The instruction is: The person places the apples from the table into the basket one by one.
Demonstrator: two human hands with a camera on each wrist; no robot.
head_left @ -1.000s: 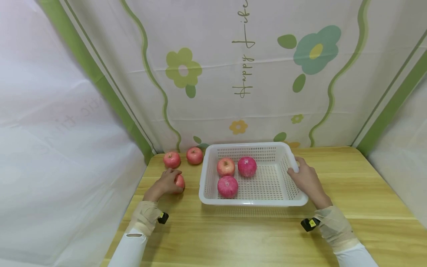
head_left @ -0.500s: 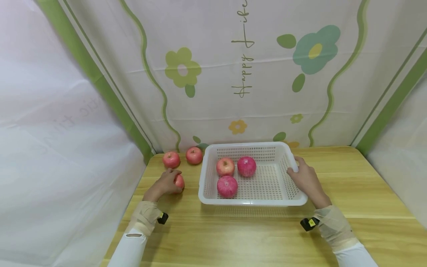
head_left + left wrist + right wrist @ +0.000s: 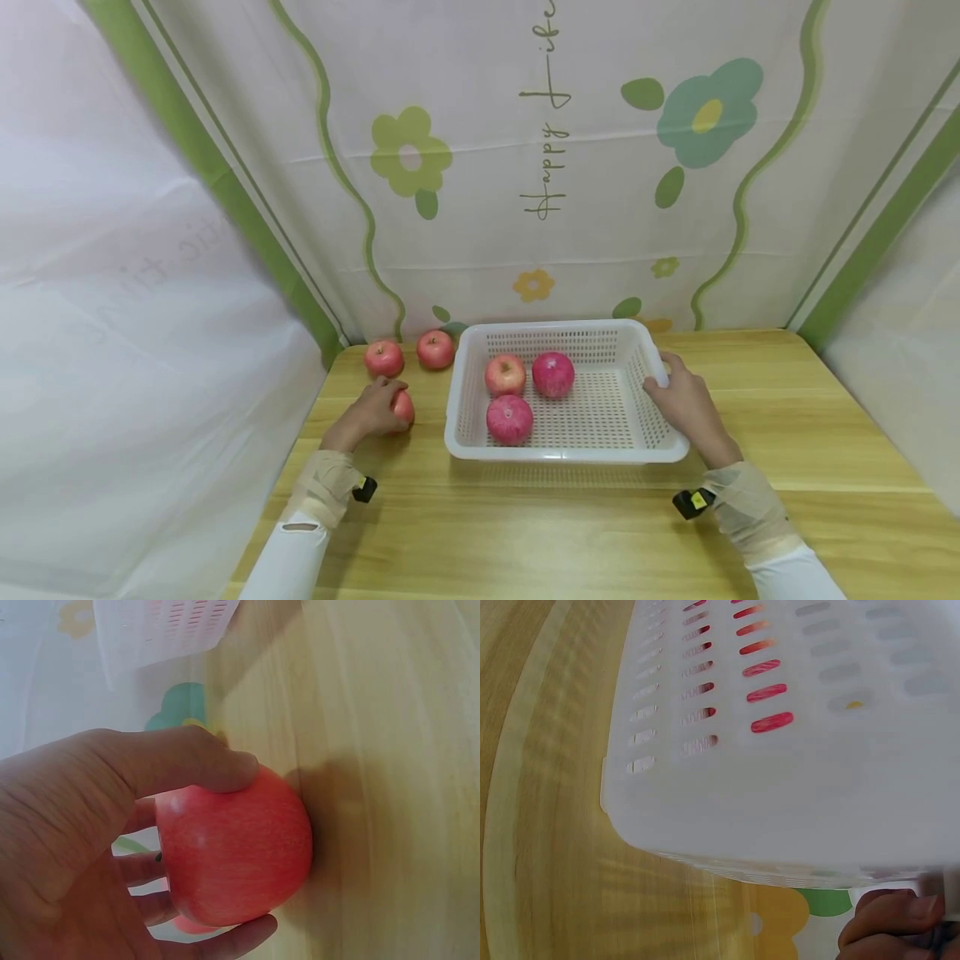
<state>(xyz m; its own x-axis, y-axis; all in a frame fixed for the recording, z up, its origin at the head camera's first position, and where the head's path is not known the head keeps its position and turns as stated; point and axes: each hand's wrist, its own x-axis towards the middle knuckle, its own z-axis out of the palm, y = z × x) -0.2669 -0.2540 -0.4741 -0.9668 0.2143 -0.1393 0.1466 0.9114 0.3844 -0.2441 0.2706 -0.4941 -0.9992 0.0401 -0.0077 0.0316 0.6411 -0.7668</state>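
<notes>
On the table's left side my left hand (image 3: 372,407) grips a red apple (image 3: 236,847), thumb on one side and fingers round the other. In the left wrist view the apple sits against the wood. My right hand (image 3: 686,404) holds the right rim of a white perforated plastic basket (image 3: 570,455), thumb over the edge; its fingertips (image 3: 896,913) show under the rim in the right wrist view. Inside the basket, toward its left end, lie a paler apple (image 3: 506,375) and two deep pink round fruits, one at the back (image 3: 553,374) and one in front (image 3: 510,419).
Behind my left hand stand two more red apples, one at the corner (image 3: 384,358) and one nearer the basket (image 3: 436,349). A white flowered cloth (image 3: 480,208) hangs right behind the wooden table (image 3: 570,533). Cloth walls rise on both sides.
Almost nothing differs: the whole head view has shifted very slightly left. Both hands keep their holds on the apple and the basket rim.
</notes>
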